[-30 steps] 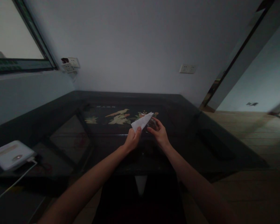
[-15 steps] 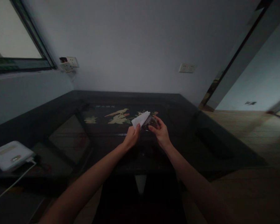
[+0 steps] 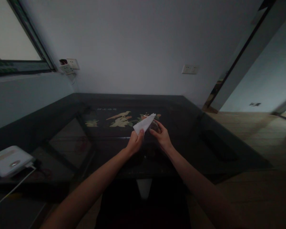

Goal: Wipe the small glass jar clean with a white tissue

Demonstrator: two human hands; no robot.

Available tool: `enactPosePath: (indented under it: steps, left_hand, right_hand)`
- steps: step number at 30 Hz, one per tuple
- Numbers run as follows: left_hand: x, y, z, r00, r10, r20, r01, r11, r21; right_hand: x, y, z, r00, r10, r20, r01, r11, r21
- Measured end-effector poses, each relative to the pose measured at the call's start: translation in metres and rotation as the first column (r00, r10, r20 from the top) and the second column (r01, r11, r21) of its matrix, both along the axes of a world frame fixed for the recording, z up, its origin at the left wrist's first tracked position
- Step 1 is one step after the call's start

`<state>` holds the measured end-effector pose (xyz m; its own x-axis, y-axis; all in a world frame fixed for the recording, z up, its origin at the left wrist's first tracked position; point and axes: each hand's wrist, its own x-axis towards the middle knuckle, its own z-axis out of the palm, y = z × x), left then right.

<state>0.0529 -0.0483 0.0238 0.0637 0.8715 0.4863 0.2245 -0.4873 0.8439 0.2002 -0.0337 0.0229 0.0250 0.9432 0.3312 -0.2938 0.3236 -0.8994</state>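
A white folded tissue or paper (image 3: pixel 143 124) is pinched in my left hand (image 3: pixel 134 142), thumb on top, its pointed end tilted up to the right. My right hand (image 3: pixel 163 137) curls its thumb and fingers around a small see-through object (image 3: pixel 153 126), which looks like glass or clear plastic. The tissue lies against this object's left side and hides part of it. Both hands are close together above the dark glossy tabletop (image 3: pixel 124 151). Dim light leaves the exact kind of the clear object uncertain.
A white box-like device (image 3: pixel 10 161) with a cable (image 3: pixel 13 190) sits at the tabletop's left. On the right lies a dark flat object (image 3: pixel 218 145). Bird and flower artwork (image 3: pixel 120 120) decorates the surface. Wall sockets (image 3: pixel 190 69) are behind the table.
The tissue has shifted across the clear object and now covers more of it. My right hand has turned slightly and moved a little left. The view has shifted slightly.
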Motion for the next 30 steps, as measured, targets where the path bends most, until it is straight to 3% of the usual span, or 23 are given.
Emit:
enactPosePath:
  steps: [12, 17, 22, 30]
  left_hand:
    - [-0.003, -0.001, -0.005, 0.999, 0.051, -0.007, -0.051, 0.998, 0.025]
    - [-0.001, -0.002, 0.001, 1.0, -0.022, 0.007, 0.021, 0.998, 0.051]
    - [-0.004, 0.012, 0.0, 0.999, -0.016, 0.044, 0.017, 1.0, -0.021]
    - [-0.003, 0.014, -0.006, 0.996, 0.038, 0.076, -0.032, 0.996, -0.079]
  right_hand:
    - [0.001, -0.003, 0.008, 0.999, -0.003, -0.053, 0.001, 1.0, -0.03]
    - [-0.001, 0.0, 0.002, 1.0, 0.016, 0.014, -0.016, 1.0, -0.018]
    - [-0.001, -0.002, -0.001, 0.994, 0.039, 0.099, -0.042, 0.999, 0.027]
    - [0.004, 0.0, 0.006, 0.998, 0.026, -0.053, -0.023, 0.998, 0.053]
